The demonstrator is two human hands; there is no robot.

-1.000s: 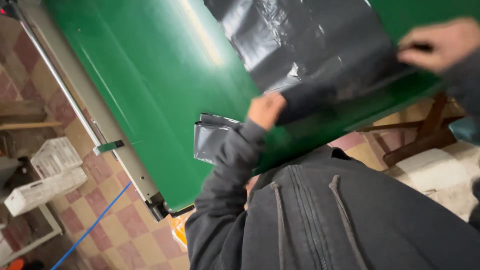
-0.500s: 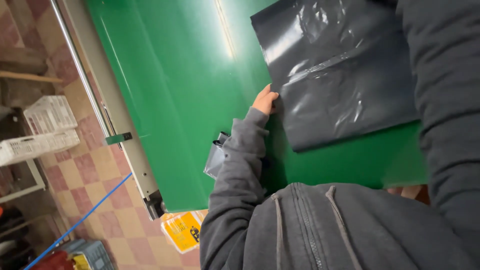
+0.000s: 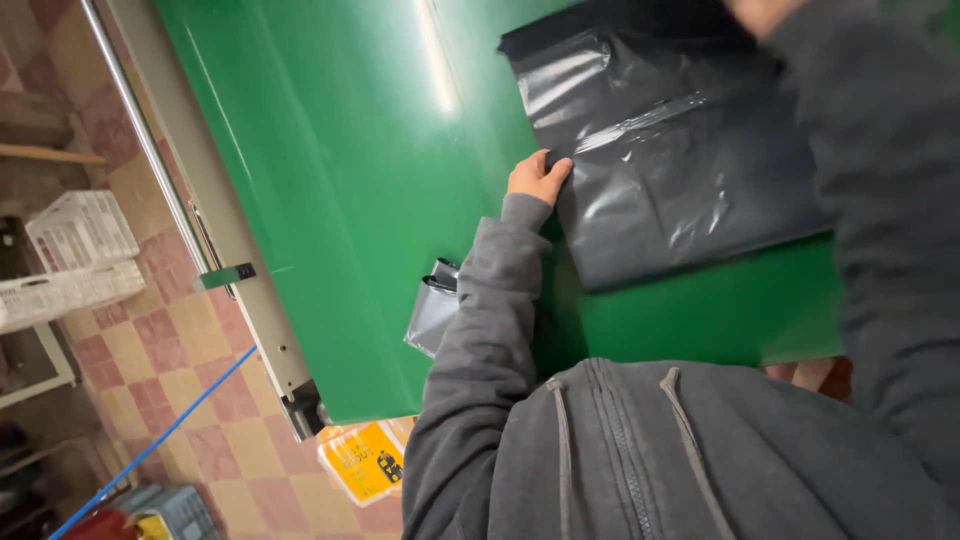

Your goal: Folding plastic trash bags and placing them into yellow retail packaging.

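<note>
Head view: left hand [image 3: 537,178] now grips the black bag [image 3: 680,170] at its left edge, bag shifted to upper right on the green table [image 3: 340,200]. Right hand [image 3: 757,12], top edge, grip indeterminable.

A green worktop [image 3: 330,190] carries a flat black plastic bag [image 3: 670,170] and a folded grey bag [image 3: 435,315] at its edge.

grey zip hoodie [image 3: 640,460] | drawstrings | long sleeves, ribbed cuffs
</note>
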